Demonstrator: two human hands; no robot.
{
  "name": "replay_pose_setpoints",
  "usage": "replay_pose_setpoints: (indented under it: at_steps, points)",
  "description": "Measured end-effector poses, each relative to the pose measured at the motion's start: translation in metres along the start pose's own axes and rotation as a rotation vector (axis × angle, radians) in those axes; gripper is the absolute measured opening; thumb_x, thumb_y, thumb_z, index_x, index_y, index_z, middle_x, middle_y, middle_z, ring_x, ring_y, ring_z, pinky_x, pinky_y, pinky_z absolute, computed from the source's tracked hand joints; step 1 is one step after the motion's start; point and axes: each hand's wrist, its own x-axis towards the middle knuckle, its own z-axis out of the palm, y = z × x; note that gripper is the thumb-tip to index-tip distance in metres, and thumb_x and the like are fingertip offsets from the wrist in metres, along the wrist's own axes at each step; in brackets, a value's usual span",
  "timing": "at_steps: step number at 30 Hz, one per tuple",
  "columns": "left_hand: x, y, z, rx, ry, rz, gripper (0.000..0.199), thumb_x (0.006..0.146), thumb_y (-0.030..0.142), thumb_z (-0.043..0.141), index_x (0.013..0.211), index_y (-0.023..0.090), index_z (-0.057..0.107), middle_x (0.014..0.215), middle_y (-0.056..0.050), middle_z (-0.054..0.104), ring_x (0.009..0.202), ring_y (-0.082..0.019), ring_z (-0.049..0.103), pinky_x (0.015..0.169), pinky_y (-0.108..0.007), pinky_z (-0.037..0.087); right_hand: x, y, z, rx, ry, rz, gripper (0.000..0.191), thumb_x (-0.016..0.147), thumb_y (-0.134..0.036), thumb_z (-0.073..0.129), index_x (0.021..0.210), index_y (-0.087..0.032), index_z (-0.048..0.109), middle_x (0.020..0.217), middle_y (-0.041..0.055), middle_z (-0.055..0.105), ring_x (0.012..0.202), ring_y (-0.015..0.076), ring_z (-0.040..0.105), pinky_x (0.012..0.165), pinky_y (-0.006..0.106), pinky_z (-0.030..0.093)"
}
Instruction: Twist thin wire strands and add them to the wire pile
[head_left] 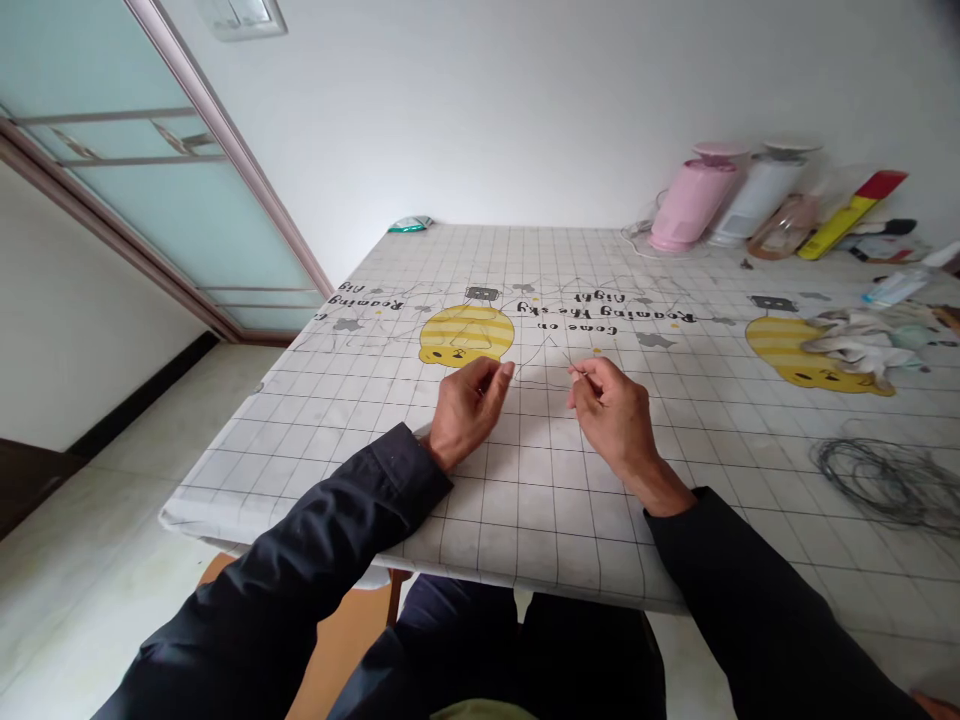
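Note:
My left hand (471, 405) is closed in a pinch above the table, thumb against the fingers. A thin dark wire (537, 352) curves up and to the right from its fingertips. My right hand (613, 408) is also pinched shut, on a short fine strand of what looks like the same wire, which sticks out at its fingertips. A small gap separates the two hands. Whether the strands join between them is too fine to tell against the printed lines of the tablecloth (525, 480).
A loose coil of thin wire (885, 480) lies at the right. Behind it is a crumpled cloth (862, 340). Along the wall stand a pink cylinder (694, 200), a white cylinder (757, 195), a yellow-and-red box (847, 215) and a bottle (907, 280). A green packet (410, 225) lies at the back left corner.

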Motion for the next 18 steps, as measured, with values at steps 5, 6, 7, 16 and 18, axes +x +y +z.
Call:
replay_pose_setpoints:
  at_steps: [5,6,7,16,18]
  points:
    - [-0.018,0.003,0.009,0.208,-0.29,0.543,0.05,0.116,0.04,0.053,0.071,0.019,0.058,0.064,0.001,0.057,0.057,-0.01,0.052,0.056,-0.027,0.038,0.016,0.003,0.014,0.0,-0.116,0.156,0.011,0.101,-0.028,0.06,0.097,-0.022,0.069,0.069,-0.0001,0.073,0.053,0.0163,0.063,0.058,0.03,0.048]
    - [-0.021,0.003,0.011,0.232,-0.337,0.587,0.052,0.116,0.042,0.053,0.07,0.019,0.058,0.063,0.002,0.056,0.056,-0.01,0.052,0.055,-0.027,0.036,0.021,0.002,0.018,-0.002,-0.146,0.176,0.01,0.1,-0.026,0.06,0.097,-0.022,0.07,0.07,-0.0003,0.074,0.053,0.0161,0.064,0.059,0.029,0.049]
    - [-0.023,0.003,0.013,0.255,-0.367,0.612,0.053,0.116,0.044,0.054,0.069,0.019,0.057,0.062,0.002,0.056,0.055,-0.01,0.052,0.054,-0.028,0.035,0.027,0.001,0.022,-0.006,-0.166,0.183,0.01,0.099,-0.023,0.06,0.098,-0.022,0.07,0.071,-0.0004,0.075,0.054,0.0156,0.064,0.059,0.029,0.05]
    - [-0.022,0.0,0.012,0.284,-0.436,0.551,0.055,0.118,0.044,0.049,0.07,0.019,0.058,0.066,0.0,0.06,0.057,-0.011,0.053,0.054,-0.03,0.034,0.098,0.012,0.061,-0.062,-0.231,0.381,0.009,0.099,-0.014,0.066,0.091,-0.019,0.066,0.073,0.0048,0.077,0.044,0.0109,0.059,0.039,0.022,0.041]
    - [-0.021,0.0,0.012,0.276,-0.444,0.548,0.053,0.117,0.043,0.049,0.072,0.018,0.059,0.067,0.0,0.061,0.057,-0.011,0.054,0.055,-0.03,0.035,0.111,0.021,0.068,-0.084,-0.233,0.417,0.01,0.099,-0.012,0.066,0.091,-0.018,0.066,0.074,0.0063,0.078,0.042,0.0103,0.058,0.038,0.022,0.04]
